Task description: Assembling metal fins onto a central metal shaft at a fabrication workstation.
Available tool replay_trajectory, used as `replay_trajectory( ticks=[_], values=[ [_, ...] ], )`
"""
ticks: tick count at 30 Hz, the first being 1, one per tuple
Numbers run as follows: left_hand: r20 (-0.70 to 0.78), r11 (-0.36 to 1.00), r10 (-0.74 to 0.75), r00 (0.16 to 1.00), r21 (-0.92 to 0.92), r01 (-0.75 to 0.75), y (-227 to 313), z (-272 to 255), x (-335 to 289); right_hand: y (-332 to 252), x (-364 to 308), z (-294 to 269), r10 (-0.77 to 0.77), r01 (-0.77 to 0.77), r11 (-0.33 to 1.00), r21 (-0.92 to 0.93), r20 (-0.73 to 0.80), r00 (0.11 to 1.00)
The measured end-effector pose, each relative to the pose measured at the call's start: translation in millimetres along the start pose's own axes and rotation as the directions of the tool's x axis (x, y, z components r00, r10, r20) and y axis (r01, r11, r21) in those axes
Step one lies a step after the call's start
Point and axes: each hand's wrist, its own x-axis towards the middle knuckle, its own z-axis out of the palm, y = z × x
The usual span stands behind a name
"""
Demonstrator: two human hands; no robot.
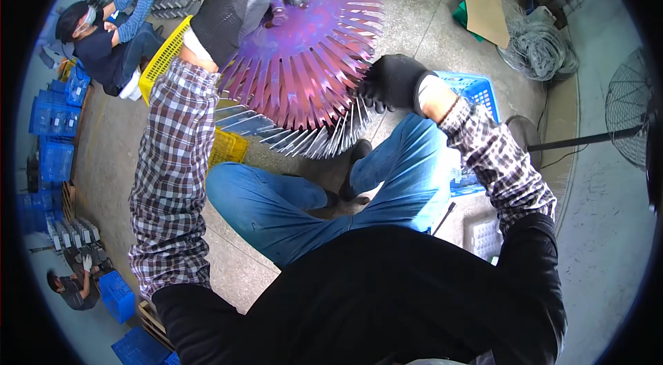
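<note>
In front of me stands a round purple-red metal rack (304, 40), its rim cut into many narrow fingers. Below it, thin silver strips (324, 140) fan out in a ring. My left hand (242, 2), in a black glove, reaches over the disc, its fingers wrapped round the purple post (278, 14) at the centre. At the rack's right edge is my right hand (397, 82), also black-gloved. Its fingers curl down against the ends of the rim; what they pinch, if anything, is hidden.
A yellow crate (166, 58) stands left of the rack, a blue basket (476, 92) by my right leg. Wire coils (539, 47) and a standing fan (628, 109) are along the right wall. A co-worker (103, 40) with white gloves sits at the left; another person (72, 289) sits lower left.
</note>
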Motion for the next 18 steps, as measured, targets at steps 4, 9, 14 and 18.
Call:
replay_trajectory(
  ticks=[4,9,14,18],
  values=[
    [-0.079,0.962,0.199,0.977,-0.173,-0.210,-24.0,-4.1,-16.1,-26.1,-0.5,13.3,0.035,-0.088,0.904,-0.417,-0.132,0.991],
    [-0.132,0.978,0.205,0.970,-0.003,-0.207,-17.0,18.6,-6.5,-2.8,-10.8,36.6,0.088,-0.186,0.860,-0.476,-0.220,0.971],
    [-0.159,0.999,0.045,0.986,-0.005,-0.047,-5.1,23.6,-21.2,28.0,-17.1,41.4,-0.048,0.002,0.981,-0.195,-0.232,0.972],
    [-0.151,0.990,0.126,0.980,0.085,-0.114,-15.2,21.8,-25.7,-1.4,-32.5,31.4,0.243,-0.191,0.760,0.622,0.002,0.970]
  ],
)
